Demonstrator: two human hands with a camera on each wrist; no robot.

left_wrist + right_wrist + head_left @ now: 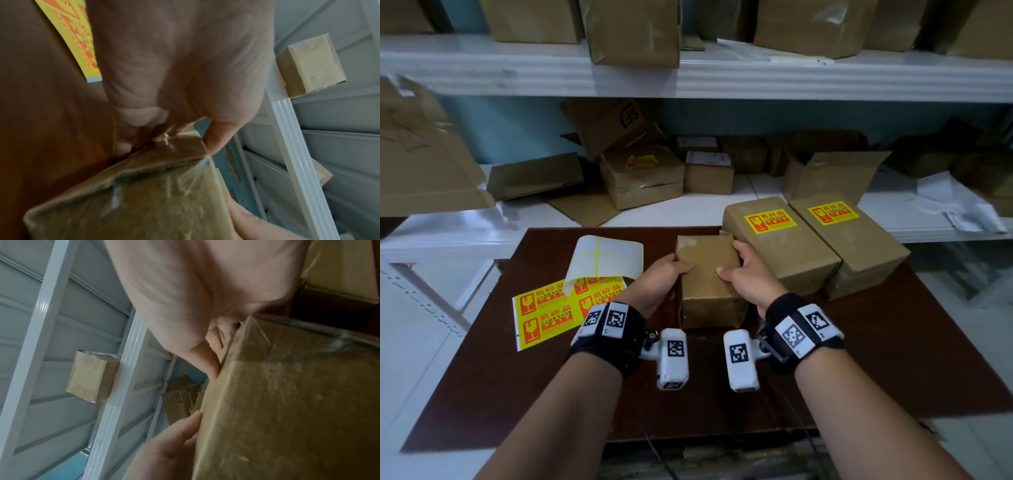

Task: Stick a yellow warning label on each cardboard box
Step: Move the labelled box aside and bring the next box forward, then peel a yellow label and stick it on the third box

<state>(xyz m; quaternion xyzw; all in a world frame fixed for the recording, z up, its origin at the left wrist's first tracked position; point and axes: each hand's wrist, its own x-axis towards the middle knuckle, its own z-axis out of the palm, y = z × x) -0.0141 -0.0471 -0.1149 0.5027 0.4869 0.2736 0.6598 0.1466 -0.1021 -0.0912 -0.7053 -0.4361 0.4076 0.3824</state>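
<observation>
A plain taped cardboard box [707, 274] with no label stands on the dark brown table [859, 359], between both hands. My left hand [664, 277] grips its left side, thumb on top. My right hand [748, 274] grips its right side, thumb on top. The wrist views show the same box [144, 194] [287, 402] held at its corners. Right of it stand two boxes [777, 243] [852, 243], each with a yellow warning label [770, 219] [834, 212] on top. A sheet of yellow labels [551, 308] lies at the left, its backing [606, 258] peeled up.
White shelving [688, 78] behind the table carries several cardboard boxes; one box [642, 174] there has a yellow label. An open carton [832, 174] stands behind the labelled pair. Loose white paper [962, 205] lies at the right.
</observation>
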